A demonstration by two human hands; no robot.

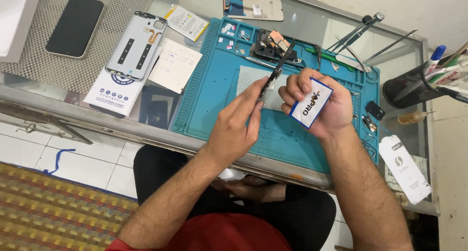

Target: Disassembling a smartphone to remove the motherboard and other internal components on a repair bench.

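Over the teal repair mat [219,109] we hold a dark phone frame [279,68] edge-on, lifted clear of the glass surface [312,24], so that its thin side faces us and can be worked along. Our left hand [239,126] steadies it from below: its fingers [256,97] are pressed together and pinch the lower end of the frame. Our right hand [317,102] sits just beside the frame's middle, fingers curled and closed around a small white card with a blue border [311,109], which we judge is held flat and ready as a thin prying or wiping piece; whether its edge touches the frame we cannot tell.

Loose parts stay on the mat, probably so that small pieces do not roll away: a black module with copper-coloured parts [270,43] lies at the mat's far edge, and tiny bits sit in its moulded trays. Metal tweezers [360,31] rest beyond the mat to the right, near a black mesh cup of pens [414,85]. To the left, well apart, lie a grey back cover [136,46], a paper note [174,65] and a dark phone [75,26] on a mesh pad.
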